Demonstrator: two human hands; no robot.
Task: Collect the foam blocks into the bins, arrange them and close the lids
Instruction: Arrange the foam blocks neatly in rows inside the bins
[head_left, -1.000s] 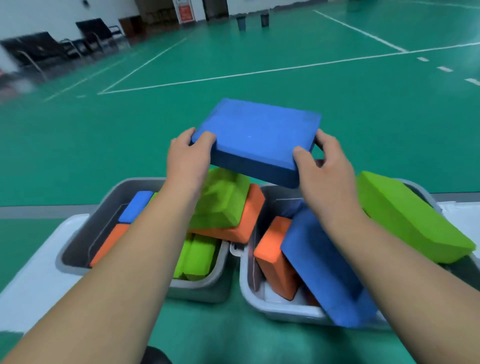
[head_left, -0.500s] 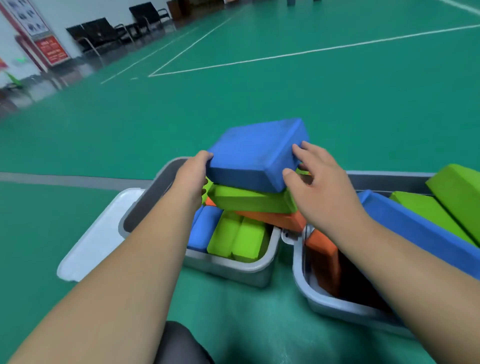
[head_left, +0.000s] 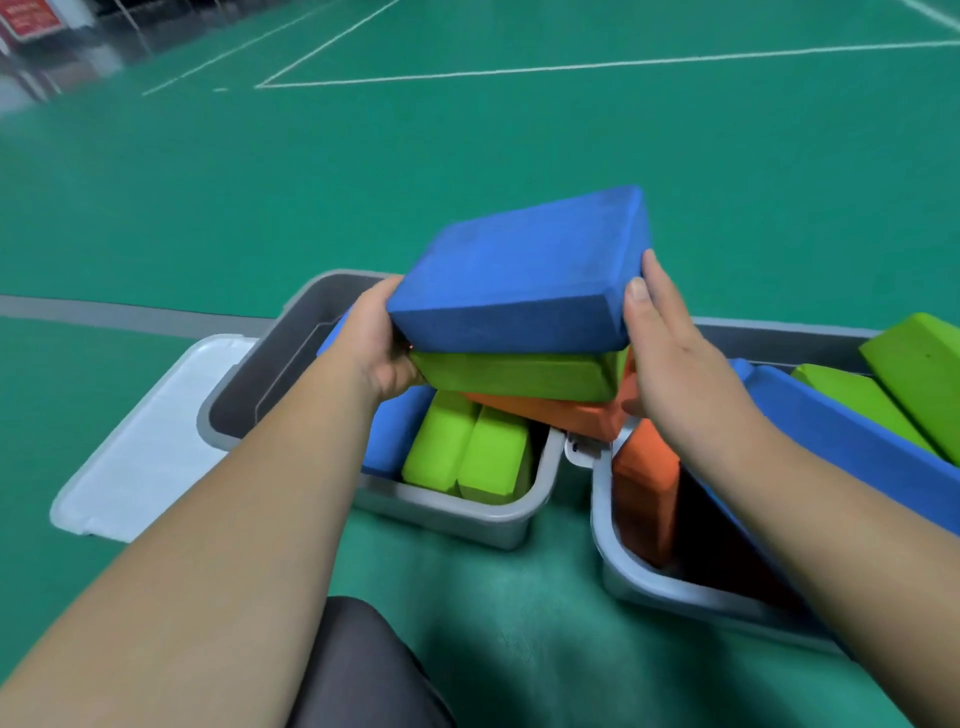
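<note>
A large blue foam block (head_left: 519, 270) lies tilted on a green block (head_left: 519, 374), which rests on an orange block (head_left: 571, 413) across the rims of two grey bins. My left hand (head_left: 376, 343) grips the stack's left end, fingers at the blue and green blocks. My right hand (head_left: 670, 353) presses flat against the stack's right end, fingers apart. The left bin (head_left: 467, 519) holds two upright green blocks (head_left: 467, 454) and a blue one (head_left: 389, 436). The right bin (head_left: 649, 582) holds an orange block (head_left: 644, 483), a long blue block (head_left: 852, 447) and green blocks (head_left: 909, 379).
A white lid (head_left: 150, 441) lies flat on the green floor left of the left bin. My dark-clothed knee (head_left: 353, 670) is at the bottom centre. White court lines cross the open floor beyond the bins.
The blue block has come down from the air onto the green and orange stack over the left bin. The view has shifted left and lower.
</note>
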